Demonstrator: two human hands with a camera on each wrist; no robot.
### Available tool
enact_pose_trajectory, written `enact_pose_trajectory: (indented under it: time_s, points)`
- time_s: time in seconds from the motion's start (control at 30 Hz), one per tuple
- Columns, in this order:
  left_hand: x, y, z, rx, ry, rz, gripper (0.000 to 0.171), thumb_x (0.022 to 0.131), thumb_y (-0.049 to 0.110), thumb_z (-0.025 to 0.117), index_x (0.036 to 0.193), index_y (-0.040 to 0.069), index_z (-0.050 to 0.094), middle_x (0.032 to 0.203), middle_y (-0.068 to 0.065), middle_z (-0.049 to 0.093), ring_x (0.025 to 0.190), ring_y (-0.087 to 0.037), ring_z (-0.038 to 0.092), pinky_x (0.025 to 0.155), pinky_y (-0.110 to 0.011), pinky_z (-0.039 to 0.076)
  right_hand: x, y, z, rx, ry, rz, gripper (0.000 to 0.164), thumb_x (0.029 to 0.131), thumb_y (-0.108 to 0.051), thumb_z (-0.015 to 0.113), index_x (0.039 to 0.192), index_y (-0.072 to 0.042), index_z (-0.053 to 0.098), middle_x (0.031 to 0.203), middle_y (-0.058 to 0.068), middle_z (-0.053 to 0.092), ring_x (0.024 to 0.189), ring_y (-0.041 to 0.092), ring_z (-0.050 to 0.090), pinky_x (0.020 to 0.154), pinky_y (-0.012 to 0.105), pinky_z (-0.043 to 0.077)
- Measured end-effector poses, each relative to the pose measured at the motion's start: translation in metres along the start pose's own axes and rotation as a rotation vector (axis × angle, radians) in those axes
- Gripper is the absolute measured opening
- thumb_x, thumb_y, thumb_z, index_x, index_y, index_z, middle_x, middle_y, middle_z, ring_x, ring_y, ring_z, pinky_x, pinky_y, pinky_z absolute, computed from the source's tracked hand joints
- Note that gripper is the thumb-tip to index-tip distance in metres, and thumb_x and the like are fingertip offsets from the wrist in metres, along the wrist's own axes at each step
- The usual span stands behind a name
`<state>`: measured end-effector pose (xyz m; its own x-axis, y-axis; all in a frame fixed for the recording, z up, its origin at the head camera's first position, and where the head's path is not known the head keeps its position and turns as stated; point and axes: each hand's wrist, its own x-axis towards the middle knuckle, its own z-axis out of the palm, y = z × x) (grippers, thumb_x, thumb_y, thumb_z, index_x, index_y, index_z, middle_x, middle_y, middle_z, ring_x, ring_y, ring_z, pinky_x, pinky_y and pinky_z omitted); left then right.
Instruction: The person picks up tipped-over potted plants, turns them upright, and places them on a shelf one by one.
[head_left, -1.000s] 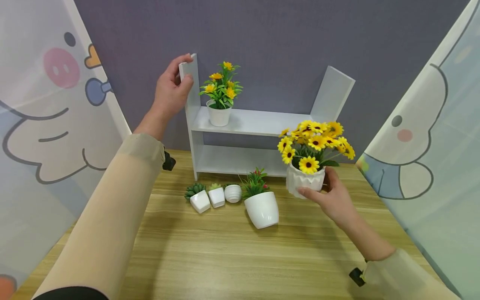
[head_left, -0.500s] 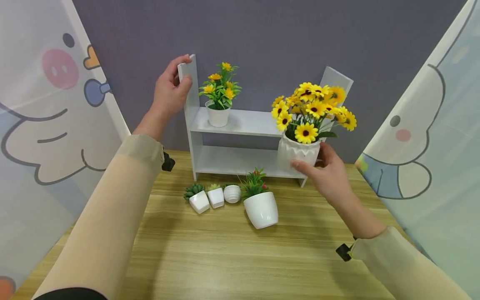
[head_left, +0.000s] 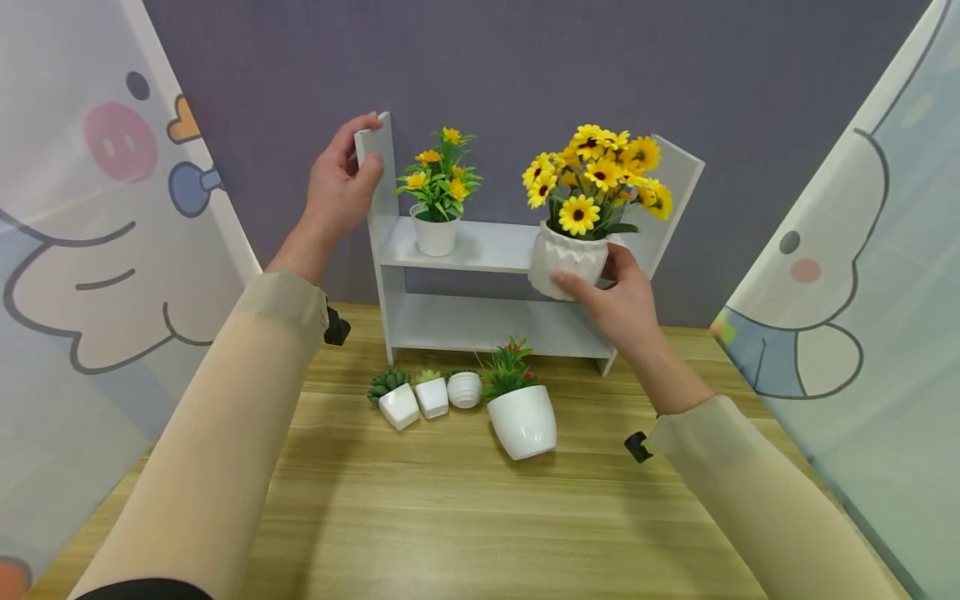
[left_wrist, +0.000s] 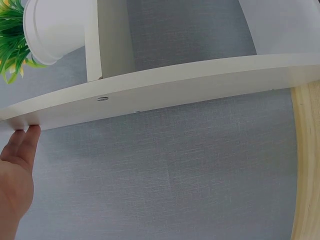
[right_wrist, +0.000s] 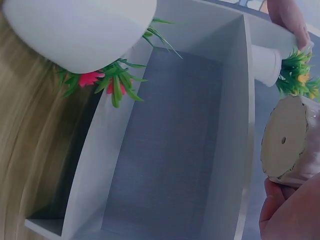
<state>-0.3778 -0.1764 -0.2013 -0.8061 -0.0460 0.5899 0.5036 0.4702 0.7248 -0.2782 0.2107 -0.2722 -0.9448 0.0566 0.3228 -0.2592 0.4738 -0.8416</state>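
In the head view my right hand (head_left: 621,302) grips a white ribbed pot of yellow daisies (head_left: 572,260), raised in front of the upper board of a white shelf (head_left: 487,247). The right wrist view shows that pot's round underside (right_wrist: 286,140), with a small hole in it. My left hand (head_left: 345,177) holds the top of the shelf's left side panel (head_left: 382,187), thumb on the near side and fingers over the edge. A white pot with orange-yellow flowers (head_left: 437,235) stands at the left end of the upper board.
On the wooden table (head_left: 420,517), before the shelf, lie a large white pot with red flowers (head_left: 525,421) and several small succulent pots (head_left: 399,406), tipped over. A grey wall (head_left: 525,67) stands behind, with cartoon-printed curtains (head_left: 112,208) on both sides.
My right hand has lifted the daisy pot up and leftward, from low before the shelf's right end to upper board height. The left hand keeps its hold on the side panel.
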Motion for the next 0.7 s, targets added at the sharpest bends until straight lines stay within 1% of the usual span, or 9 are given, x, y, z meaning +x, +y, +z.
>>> enact_pose_trajectory:
  time_s: [0.13,0.23,0.33,0.5,0.57,0.7]
  points:
    - [0.000,-0.001,0.000,-0.020,-0.001,0.000,0.050,0.109,0.033,0.050,0.159,0.034,0.052,0.174,0.021,0.039,0.151,-0.023,0.055,0.124,-0.043,0.048,0.012,-0.001,0.008,-0.003,-0.009,0.012,0.093,0.090,-0.060,0.084,0.162,-0.015,0.045,0.146,0.011,0.060,0.128,0.026,0.055,0.094,0.035,0.051]
    - [0.001,0.000,0.000,-0.033,0.001,-0.001,0.050,0.109,0.033,0.050,0.159,0.034,0.052,0.174,0.021,0.039,0.152,-0.023,0.054,0.125,-0.044,0.046,0.020,-0.003,0.015,-0.009,-0.019,0.015,0.098,0.089,-0.062,0.084,0.164,-0.014,0.043,0.149,0.011,0.059,0.132,0.028,0.055,0.098,0.040,0.051]
    - [0.000,0.000,0.001,-0.027,0.008,0.006,0.049,0.110,0.033,0.050,0.159,0.033,0.053,0.174,0.020,0.041,0.149,-0.023,0.056,0.124,-0.043,0.048,0.027,-0.005,0.022,-0.013,-0.027,0.025,0.100,0.088,-0.063,0.085,0.164,-0.014,0.043,0.150,0.010,0.060,0.133,0.028,0.055,0.101,0.043,0.051]
    - [0.000,0.000,0.002,-0.007,0.013,0.014,0.047,0.110,0.033,0.048,0.157,0.037,0.054,0.173,0.020,0.042,0.139,-0.022,0.060,0.116,-0.038,0.052,0.037,-0.005,0.031,-0.031,-0.030,0.022,0.098,0.087,-0.063,0.085,0.161,-0.011,0.045,0.149,0.010,0.061,0.132,0.028,0.058,0.103,0.046,0.053]
    - [0.001,-0.001,0.002,-0.011,0.009,0.013,0.047,0.110,0.033,0.048,0.157,0.037,0.054,0.173,0.021,0.041,0.139,-0.022,0.060,0.115,-0.039,0.052,0.042,-0.006,0.034,-0.057,-0.027,0.018,0.096,0.088,-0.063,0.085,0.159,-0.011,0.047,0.149,0.011,0.062,0.131,0.029,0.060,0.103,0.047,0.054]
    - [0.002,-0.001,0.001,-0.021,0.005,0.006,0.049,0.110,0.033,0.049,0.158,0.034,0.053,0.174,0.020,0.040,0.148,-0.023,0.057,0.123,-0.044,0.048,0.049,-0.007,0.040,-0.109,-0.018,0.018,0.096,0.087,-0.065,0.084,0.158,-0.011,0.046,0.148,0.012,0.063,0.128,0.029,0.062,0.103,0.049,0.056]
